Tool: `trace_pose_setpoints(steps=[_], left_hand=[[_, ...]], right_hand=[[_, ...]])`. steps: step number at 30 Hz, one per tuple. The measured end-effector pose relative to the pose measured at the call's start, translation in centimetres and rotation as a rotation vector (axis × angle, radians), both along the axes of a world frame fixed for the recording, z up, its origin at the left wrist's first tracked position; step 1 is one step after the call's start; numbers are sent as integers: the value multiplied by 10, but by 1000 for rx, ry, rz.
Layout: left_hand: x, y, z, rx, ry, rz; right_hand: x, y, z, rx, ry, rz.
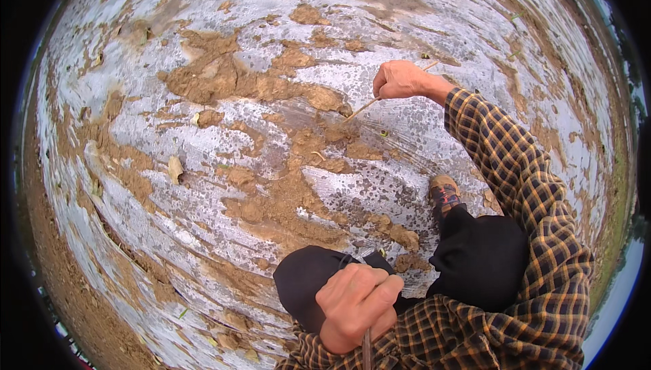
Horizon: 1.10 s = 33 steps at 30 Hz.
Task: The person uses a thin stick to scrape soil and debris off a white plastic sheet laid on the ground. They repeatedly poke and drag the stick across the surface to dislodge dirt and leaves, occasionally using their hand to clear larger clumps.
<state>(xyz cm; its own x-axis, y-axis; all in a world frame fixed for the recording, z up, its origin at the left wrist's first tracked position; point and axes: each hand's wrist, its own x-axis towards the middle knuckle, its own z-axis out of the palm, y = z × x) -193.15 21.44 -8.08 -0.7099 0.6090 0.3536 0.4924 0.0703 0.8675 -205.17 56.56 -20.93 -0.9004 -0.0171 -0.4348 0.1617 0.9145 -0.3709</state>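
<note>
My right hand (399,80) is closed around a thin wooden stick (362,110), out ahead of my right shoe. The stick slants down, and its lower end meets the soil-smeared plastic mulch film (407,126) beside a small dark hole or clod. Its other end pokes out behind my wrist. Close to my body, over my left knee, my left hand (358,299) is a fist around a brown rod-like handle (367,352). The rest of that handle is hidden by the hand and cut off by the picture's lower edge.
Clumps of damp brown soil (244,78) lie over the pale film. A dry leaf (175,169) rests to the left. My right shoe (444,192) stands on the film, below my bent right knee (483,253). Bare earth (66,273) borders the film at left, grass (618,187) at right.
</note>
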Motion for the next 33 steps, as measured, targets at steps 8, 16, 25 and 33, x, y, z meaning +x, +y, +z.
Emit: trace_pose_setpoints(steps=[8, 16, 25, 33], left_hand=[[3, 6, -2, -20, -15, -22], [10, 41, -19, 314, 200, 271], [1, 39, -31, 324, 100, -61], [14, 22, -12, -119, -87, 102]], right_hand=[[98, -37, -78, 58, 176, -106], [258, -62, -56, -145, 370, -781], [300, -85, -68, -134, 433, -967], [297, -91, -65, -199, 338, -916]])
